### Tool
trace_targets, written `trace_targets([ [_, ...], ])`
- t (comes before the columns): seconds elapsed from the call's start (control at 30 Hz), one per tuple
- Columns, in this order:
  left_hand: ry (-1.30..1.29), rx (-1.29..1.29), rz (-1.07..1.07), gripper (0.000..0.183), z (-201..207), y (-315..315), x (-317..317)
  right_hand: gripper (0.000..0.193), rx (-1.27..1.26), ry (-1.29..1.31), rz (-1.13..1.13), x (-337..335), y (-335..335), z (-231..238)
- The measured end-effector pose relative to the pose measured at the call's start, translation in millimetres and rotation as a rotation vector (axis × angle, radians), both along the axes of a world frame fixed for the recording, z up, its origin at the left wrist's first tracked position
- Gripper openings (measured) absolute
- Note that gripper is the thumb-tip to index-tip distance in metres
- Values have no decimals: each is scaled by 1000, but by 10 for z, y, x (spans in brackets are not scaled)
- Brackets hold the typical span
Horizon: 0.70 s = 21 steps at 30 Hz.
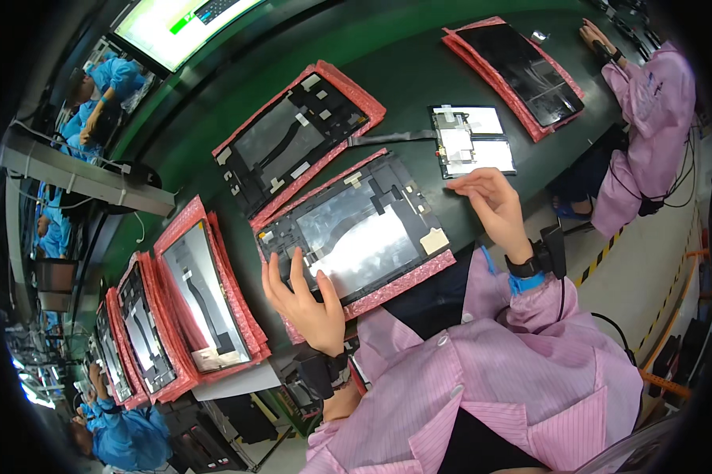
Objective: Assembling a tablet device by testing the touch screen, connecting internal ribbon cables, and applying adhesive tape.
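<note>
My left hand [304, 304] has its fingers spread at the lower left corner of a black tablet display panel [356, 233], which lies back side up on pink bubble wrap [403, 284]. The fingertips rest on or just over the frame's edge; contact is hard to tell. My right hand [494, 209] is raised right of that panel, fingers stretched out and nothing visible in them. Just beyond its fingertips lies a small board with silver blocks [473, 142]. A dark flat cable [391, 139] runs from this board left to the panels. Each wrist wears a black strapped device.
Behind the near panel, another black panel [293, 142] lies on bubble wrap. More wrapped panels [206, 292] line the left, and a dark screen [522, 71] lies far right. A monitor [182, 31] stands at the back. A co-worker in pink [648, 118] sits at the right; others in blue are left.
</note>
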<state>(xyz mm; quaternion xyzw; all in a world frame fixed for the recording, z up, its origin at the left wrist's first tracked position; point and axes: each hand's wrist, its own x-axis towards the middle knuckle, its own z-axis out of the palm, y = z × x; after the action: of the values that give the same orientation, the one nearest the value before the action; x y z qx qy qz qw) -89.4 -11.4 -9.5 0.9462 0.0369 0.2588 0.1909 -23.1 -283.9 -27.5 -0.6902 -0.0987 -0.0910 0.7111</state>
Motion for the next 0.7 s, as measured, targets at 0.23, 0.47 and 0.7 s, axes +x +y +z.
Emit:
trace_targets([
  [0.23,-72,-13,7,38,-29,5,-2,19,23,55,7,-134,-40,48],
  [0.47,-132,-94,9,39,-28,44,-28,10,60,111,-34,-489,-233,116],
  [0.7,-128,-130,-15,39,-42,55,-16,7,30,257,-14,-773,-389,249],
])
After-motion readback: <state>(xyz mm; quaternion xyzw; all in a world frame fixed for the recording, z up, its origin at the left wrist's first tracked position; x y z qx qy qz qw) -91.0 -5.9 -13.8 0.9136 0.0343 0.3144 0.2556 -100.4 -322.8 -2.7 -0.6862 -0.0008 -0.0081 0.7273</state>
